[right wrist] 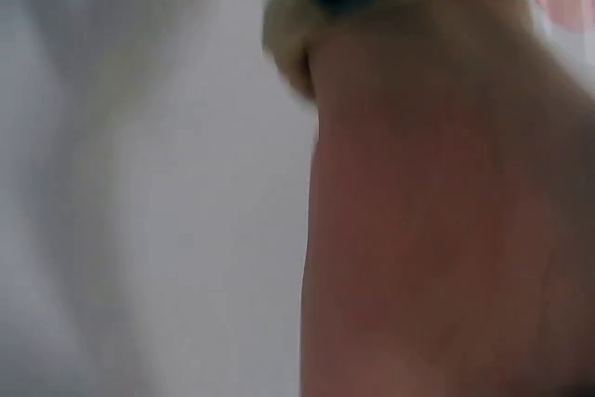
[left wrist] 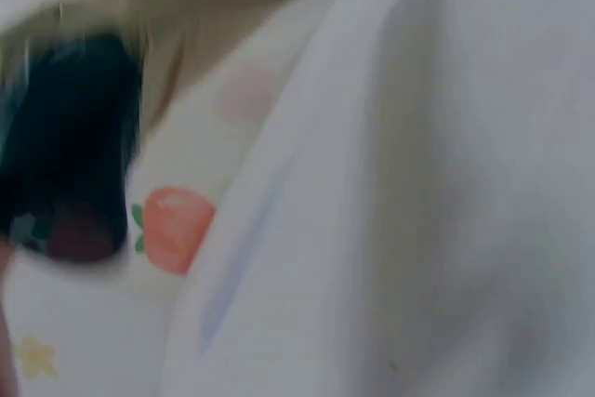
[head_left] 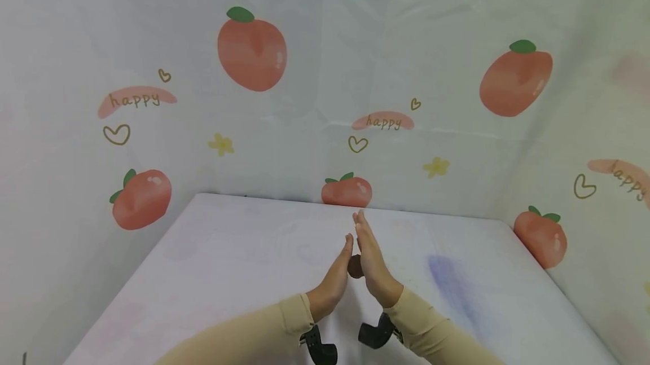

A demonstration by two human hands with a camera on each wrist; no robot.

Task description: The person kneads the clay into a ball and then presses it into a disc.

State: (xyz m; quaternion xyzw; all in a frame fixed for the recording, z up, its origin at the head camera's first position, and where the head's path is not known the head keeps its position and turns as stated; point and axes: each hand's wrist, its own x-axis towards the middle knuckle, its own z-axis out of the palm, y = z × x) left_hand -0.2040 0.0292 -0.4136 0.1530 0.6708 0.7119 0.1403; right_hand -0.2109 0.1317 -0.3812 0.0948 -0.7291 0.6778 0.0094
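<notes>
Two hands show above the counter (head_left: 228,275): the left hand (head_left: 332,280) and the right hand (head_left: 373,263), palms facing each other with straight fingers. One small brown lump (head_left: 355,266) sits between them. Two beige sleeves cover the forearms, the left sleeve (head_left: 254,334) and the right sleeve (head_left: 437,337). Two black wrist mounts show, one under the left wrist (head_left: 320,348) and one under the right wrist (head_left: 376,334). There is one counter. The printed cloth (head_left: 325,71) behind it carries six peaches in the head view, three "happy" labels, four outlined hearts and two yellow flowers.
</notes>
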